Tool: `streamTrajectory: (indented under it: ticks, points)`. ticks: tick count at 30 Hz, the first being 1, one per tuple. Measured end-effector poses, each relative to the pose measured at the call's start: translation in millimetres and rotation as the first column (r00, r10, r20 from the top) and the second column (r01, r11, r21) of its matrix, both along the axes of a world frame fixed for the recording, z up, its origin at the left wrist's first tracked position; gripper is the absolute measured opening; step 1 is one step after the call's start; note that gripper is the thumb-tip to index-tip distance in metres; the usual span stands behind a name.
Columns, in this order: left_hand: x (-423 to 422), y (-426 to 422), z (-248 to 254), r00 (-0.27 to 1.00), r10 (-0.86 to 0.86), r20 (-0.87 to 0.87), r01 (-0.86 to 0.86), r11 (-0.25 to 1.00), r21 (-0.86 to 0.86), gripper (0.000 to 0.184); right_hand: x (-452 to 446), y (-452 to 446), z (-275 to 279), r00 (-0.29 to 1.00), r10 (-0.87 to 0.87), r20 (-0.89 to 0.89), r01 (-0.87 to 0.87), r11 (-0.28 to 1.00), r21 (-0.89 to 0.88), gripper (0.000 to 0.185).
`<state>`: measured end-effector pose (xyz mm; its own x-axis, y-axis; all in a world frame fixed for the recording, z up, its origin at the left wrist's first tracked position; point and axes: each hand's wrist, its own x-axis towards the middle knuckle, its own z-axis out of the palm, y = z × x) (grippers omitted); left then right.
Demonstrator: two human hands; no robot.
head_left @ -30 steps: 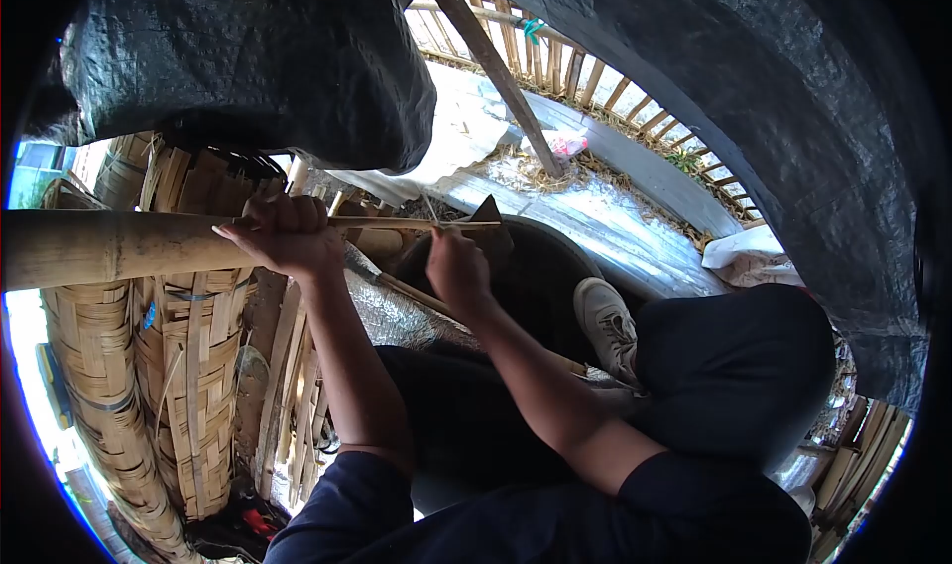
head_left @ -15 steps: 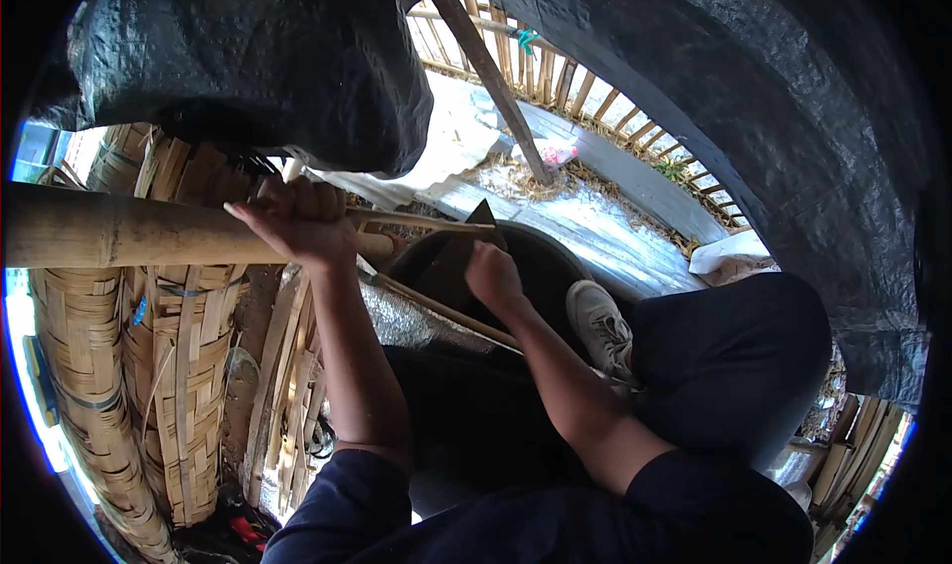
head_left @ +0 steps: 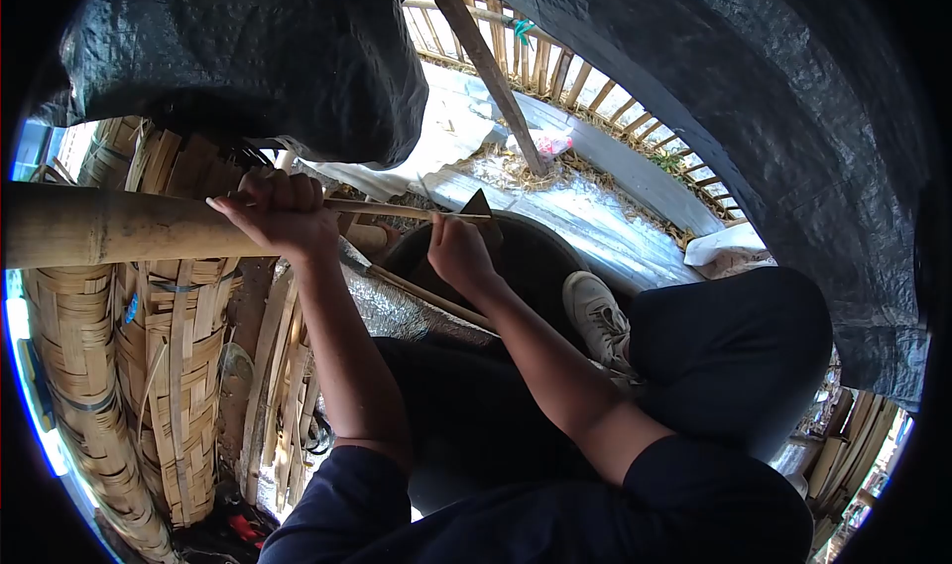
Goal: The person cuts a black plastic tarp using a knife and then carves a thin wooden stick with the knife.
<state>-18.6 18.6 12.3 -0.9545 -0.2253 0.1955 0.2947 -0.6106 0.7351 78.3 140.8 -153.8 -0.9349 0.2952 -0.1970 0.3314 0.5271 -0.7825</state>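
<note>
A thick bamboo pole (head_left: 129, 229) comes in from the left. My left hand (head_left: 288, 217) is a closed fist against it, gripping a thin bamboo strip (head_left: 382, 209) that extends to the right. Farther along, my right hand (head_left: 462, 257) has its fingers closed around the strip, whose tip shows just beyond them. Behind that tip stands a dark pointed triangular piece (head_left: 479, 205); its lower part is hidden. Below both hands, a slender rod (head_left: 431, 294) slants down to the right, apart from them.
Tall woven bamboo baskets (head_left: 178, 395) stand at left. A dark round tub (head_left: 545, 242) lies beyond my right hand, near my shoe (head_left: 595, 316). Black sheeting (head_left: 248, 63) hangs overhead. A slanted wooden post (head_left: 486, 68) and bamboo fence (head_left: 565, 73) stand farther out.
My right hand has moved left and slightly up along the strip, closer to my left hand. My left hand keeps its grip, shifting slightly left in view.
</note>
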Motion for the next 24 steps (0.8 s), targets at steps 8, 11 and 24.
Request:
streamTrajectory:
  ticks: [8, 11, 24]
  points:
    - [-8.6, -6.1, -4.2, 0.998, 0.054, 0.017, -0.053, 0.998, -0.032, 0.058, 16.0, 26.6, -66.6, 0.991, -0.129, 0.047, 0.128, 0.991, 0.026, 0.041]
    - [-4.2, -2.2, -0.5, 0.996, 0.072, 0.058, -0.07, 0.997, -0.035, 0.057, 4.2, -5.2, 19.0, 0.998, -0.035, -0.053, 0.034, 0.999, -0.03, 0.044]
    - [-3.3, 2.7, 1.9, 1.0, 0.001, 0.019, 0.0, 0.999, -0.046, 0.057, 9.0, 2.1, -14.3, 0.996, -0.082, 0.042, 0.083, 0.996, -0.032, 0.047]
